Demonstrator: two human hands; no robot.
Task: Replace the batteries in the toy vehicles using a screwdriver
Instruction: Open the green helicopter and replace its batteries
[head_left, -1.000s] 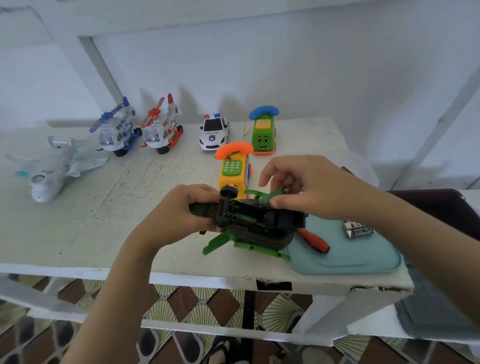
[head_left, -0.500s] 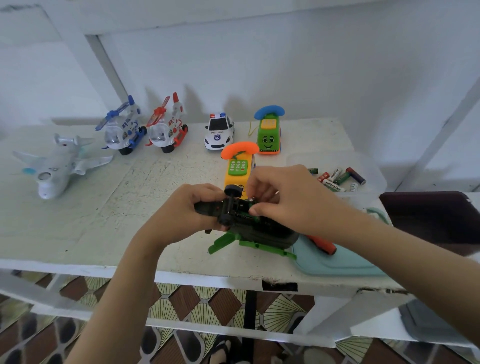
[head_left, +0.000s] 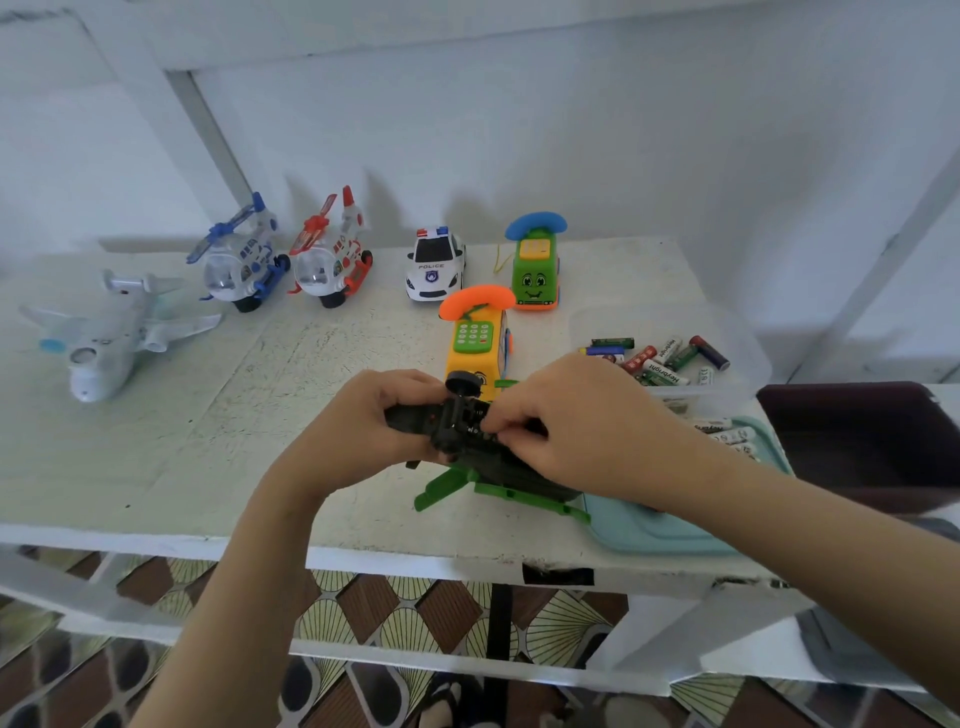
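Note:
A dark toy helicopter (head_left: 470, 439) with green rotor blades (head_left: 447, 487) lies upside down near the table's front edge. My left hand (head_left: 358, 426) grips its tail end from the left. My right hand (head_left: 576, 421) covers the belly, fingertips curled and pressing into the battery compartment; what they hold is hidden. Loose batteries (head_left: 660, 358) fill a clear box at the right. More batteries (head_left: 732, 434) lie on a teal tray (head_left: 670, 535). The screwdriver is hidden under my right arm.
Toys line the back of the white table (head_left: 182, 441): a white plane (head_left: 104, 338), a blue helicopter (head_left: 244, 265), a red helicopter (head_left: 332, 265), a police car (head_left: 434, 265), a green phone car (head_left: 535, 270), an orange phone car (head_left: 475, 335). A dark box (head_left: 857, 436) stands at right.
My right hand moved left from the helicopter's rotor end onto the battery compartment, now hiding the orange screwdriver. The camera tilted, bringing the battery box into view. My left hand kept its grip.

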